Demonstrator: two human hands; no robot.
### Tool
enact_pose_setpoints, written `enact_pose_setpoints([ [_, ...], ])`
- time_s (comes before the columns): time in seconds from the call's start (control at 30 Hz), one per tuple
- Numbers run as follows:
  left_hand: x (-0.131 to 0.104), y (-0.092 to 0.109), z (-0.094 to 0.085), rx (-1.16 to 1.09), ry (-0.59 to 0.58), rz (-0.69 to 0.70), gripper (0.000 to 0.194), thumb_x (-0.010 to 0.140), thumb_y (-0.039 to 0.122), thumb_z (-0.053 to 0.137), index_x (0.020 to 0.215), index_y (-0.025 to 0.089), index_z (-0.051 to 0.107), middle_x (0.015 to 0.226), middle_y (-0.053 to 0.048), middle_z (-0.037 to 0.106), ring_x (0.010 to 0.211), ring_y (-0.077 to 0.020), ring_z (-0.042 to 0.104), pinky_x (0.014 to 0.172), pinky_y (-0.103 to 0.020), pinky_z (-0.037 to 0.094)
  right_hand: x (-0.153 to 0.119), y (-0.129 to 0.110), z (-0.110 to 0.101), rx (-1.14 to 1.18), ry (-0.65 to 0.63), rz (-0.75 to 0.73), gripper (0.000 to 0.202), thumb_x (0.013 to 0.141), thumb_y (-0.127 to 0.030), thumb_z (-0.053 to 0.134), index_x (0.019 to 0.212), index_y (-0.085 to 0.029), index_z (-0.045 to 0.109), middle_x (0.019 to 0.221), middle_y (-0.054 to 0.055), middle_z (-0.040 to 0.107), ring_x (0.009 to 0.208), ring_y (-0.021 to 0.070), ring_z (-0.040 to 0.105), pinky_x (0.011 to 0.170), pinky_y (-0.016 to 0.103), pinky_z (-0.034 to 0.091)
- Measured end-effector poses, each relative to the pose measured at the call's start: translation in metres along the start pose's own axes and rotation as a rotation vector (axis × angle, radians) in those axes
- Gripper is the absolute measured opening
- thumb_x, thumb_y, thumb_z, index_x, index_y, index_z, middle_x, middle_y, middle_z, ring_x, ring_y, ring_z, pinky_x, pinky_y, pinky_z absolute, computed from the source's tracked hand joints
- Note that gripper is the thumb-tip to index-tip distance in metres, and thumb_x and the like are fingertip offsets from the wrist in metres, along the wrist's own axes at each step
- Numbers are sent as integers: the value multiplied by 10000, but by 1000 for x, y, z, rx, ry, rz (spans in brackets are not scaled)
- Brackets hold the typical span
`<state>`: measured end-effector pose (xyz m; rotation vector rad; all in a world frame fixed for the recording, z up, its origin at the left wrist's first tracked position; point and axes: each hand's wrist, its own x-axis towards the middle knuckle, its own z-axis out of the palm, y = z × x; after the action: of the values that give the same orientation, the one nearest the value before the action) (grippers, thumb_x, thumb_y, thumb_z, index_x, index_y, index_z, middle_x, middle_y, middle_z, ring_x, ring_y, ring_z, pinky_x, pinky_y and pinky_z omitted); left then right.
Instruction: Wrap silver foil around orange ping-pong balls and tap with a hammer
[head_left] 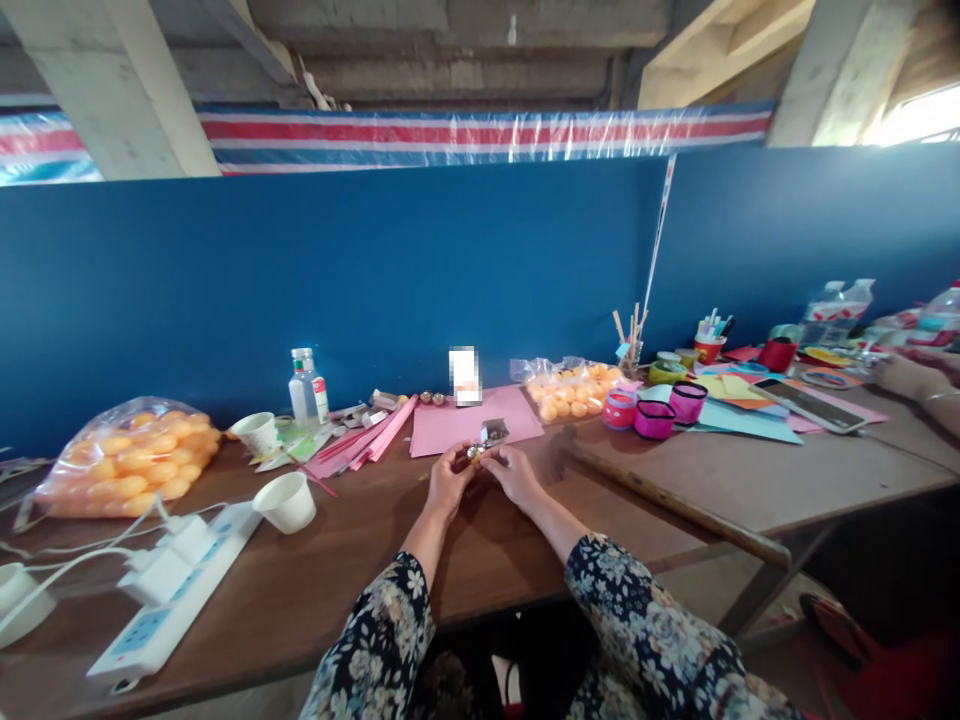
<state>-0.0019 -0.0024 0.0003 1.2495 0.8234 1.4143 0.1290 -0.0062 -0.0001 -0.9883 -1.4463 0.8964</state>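
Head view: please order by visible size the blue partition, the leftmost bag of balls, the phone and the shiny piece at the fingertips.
1. Blue partition
2. Leftmost bag of balls
3. Phone
4. Shiny piece

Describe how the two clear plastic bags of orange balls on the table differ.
The left bag looks taller and bulkier; the right bag looks lower and flatter. The left bag lies near the white power strip, while the right bag lies by the large pink sheet. Both are see-through and hold orange balls.
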Motion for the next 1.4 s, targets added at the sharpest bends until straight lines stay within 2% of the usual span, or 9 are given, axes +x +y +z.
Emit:
enact_pose_setpoints([
  [0.47,0,-1,-1,-4,-9,23,476,552,212,703,999,149,551,964,-87,631,883,-204,589,786,-350,456,-1,-4,0,14,11,31,212,701,-347,536,731,-149,606,660,21,612,580,132,538,543,238,429],
  [0.67,1,-2,-2,-17,13,4,545,534,217,713,1053,156,557,1021,-86,623,931,-215,576,824,-356,440,-2,-6,0,32,-4,36,211,688,-352,546,713,-149,596,648,15,604,566,126,529,525,228,419],
  [1.03,1,-3,-2,-18,21,-2,556,522,220,719,1055,165,571,979,-71,644,902,-212,587,812,-356,447,-1,-4,2,19,-17,29,209,693,-357,539,693,-153,583,605,1,563,519,101,474,462,194,388],
  [1.4,0,-2,-1,-8,31,-8,562,525,227,719,1061,154,564,978,-83,644,909,-223,586,799,-357,457,-1,-7,1,-14,-16,19,214,690,-360,539,695,-152,591,624,8,586,548,118,503,509,217,400],
])
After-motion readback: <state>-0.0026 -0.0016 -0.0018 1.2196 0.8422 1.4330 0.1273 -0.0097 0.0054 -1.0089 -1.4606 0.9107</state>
